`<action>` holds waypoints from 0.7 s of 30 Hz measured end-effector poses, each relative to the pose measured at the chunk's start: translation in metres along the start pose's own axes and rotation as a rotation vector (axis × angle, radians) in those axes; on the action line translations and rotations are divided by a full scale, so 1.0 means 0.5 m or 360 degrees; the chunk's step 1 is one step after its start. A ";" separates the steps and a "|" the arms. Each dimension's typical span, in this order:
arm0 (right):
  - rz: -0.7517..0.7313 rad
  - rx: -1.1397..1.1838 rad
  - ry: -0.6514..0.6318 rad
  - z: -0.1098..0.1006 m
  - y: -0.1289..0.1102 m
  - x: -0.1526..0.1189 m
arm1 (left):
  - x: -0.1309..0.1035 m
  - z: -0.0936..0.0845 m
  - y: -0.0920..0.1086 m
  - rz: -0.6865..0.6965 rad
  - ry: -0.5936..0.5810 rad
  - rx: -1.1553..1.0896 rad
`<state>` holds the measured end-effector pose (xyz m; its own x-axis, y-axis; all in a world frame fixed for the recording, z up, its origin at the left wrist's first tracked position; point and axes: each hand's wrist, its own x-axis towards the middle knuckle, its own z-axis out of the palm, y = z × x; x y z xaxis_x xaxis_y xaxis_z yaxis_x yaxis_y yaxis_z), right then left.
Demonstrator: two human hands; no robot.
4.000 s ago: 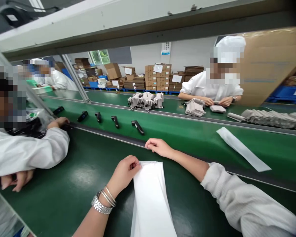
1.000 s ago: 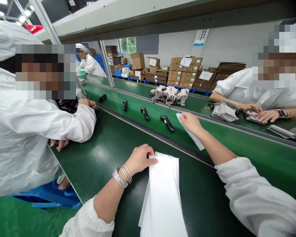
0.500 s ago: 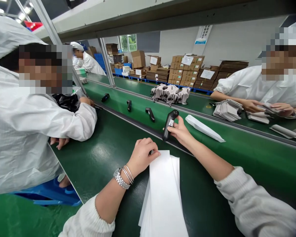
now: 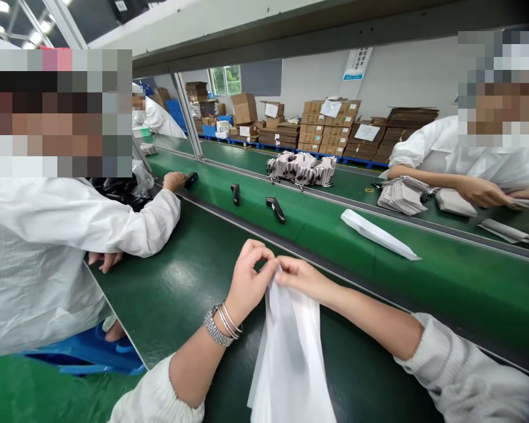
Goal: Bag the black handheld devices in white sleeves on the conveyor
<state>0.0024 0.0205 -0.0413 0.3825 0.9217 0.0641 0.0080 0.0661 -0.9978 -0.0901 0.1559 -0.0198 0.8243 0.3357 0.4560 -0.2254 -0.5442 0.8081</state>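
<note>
Left hand [image 4: 250, 271]: thumb and fingers pinch the upper edge of the top pouch [image 4: 293, 341]; a metal watch [image 4: 217, 328] circles the wrist.
Right hand [image 4: 303, 279]: fingers grip the same edge, just beside the left.
Lower pouches [image 4: 256, 376]: white, stacked beneath on the green worktop [image 4: 167, 305].
Green belt [image 4: 320, 229]: bears black handheld devices [image 4: 275, 210], spaced apart, and a white pouch [image 4: 379, 235] lying aslant.
Neighbour's hand [image 4: 175, 181]: at the farthest device.
Co-worker opposite [image 4: 434, 138]: forearms near folded grey pieces [image 4: 403, 195].
Background: cardboard boxes [image 4: 328, 126] along the wall.
</note>
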 end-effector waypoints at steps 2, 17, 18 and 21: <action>0.0132 0.0210 -0.0142 0.011 -0.003 -0.006 | 0.005 0.001 -0.008 -0.0082 0.0036 -0.0037; 0.0302 -0.2020 0.0956 -0.268 0.010 0.168 | 0.008 -0.020 -0.031 -0.0148 -0.0766 0.0606; 0.0298 -0.1896 0.0971 -0.265 0.024 0.185 | 0.008 -0.017 -0.029 -0.0108 -0.0745 0.0633; 0.0289 -0.1488 0.1071 -0.261 0.057 0.225 | 0.007 -0.008 -0.029 -0.0031 -0.0752 0.0661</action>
<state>0.1661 0.0764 -0.0649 0.8584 0.4816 0.1765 0.4735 -0.6117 -0.6338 -0.0860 0.1681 -0.0283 0.9881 0.0240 0.1519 -0.0659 -0.8266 0.5590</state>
